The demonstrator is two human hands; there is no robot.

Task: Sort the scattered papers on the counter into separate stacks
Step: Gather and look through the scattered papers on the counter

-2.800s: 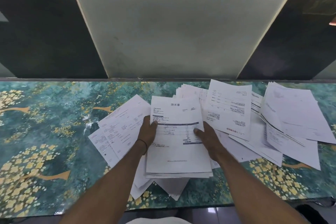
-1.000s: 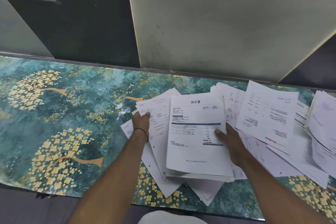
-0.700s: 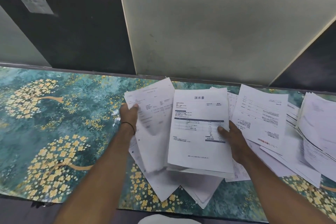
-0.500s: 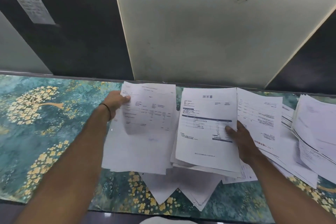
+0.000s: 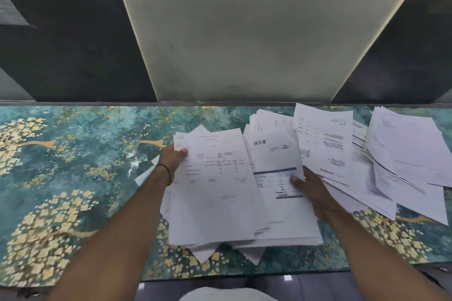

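Observation:
White printed papers lie scattered over the middle and right of the counter (image 5: 73,154). My left hand (image 5: 171,161) grips the upper left edge of a printed sheet (image 5: 215,188) and holds it over the left part of a stack. My right hand (image 5: 310,188) holds that stack, thumb on its top sheet, an invoice with a dark blue bar (image 5: 276,178). More sheets stick out beneath at the counter's near edge (image 5: 205,254).
A loose pile (image 5: 322,144) lies right of the invoice, and another pile (image 5: 411,151) sits at the far right. The counter has a teal surface with yellow flower trees. A pale wall panel (image 5: 244,44) and dark panels rise behind it.
My left hand pulled a sheet out from the left of the pile, lifted it, then brought it rightward so it now overlaps the invoice stack. My right hand kept its hold.

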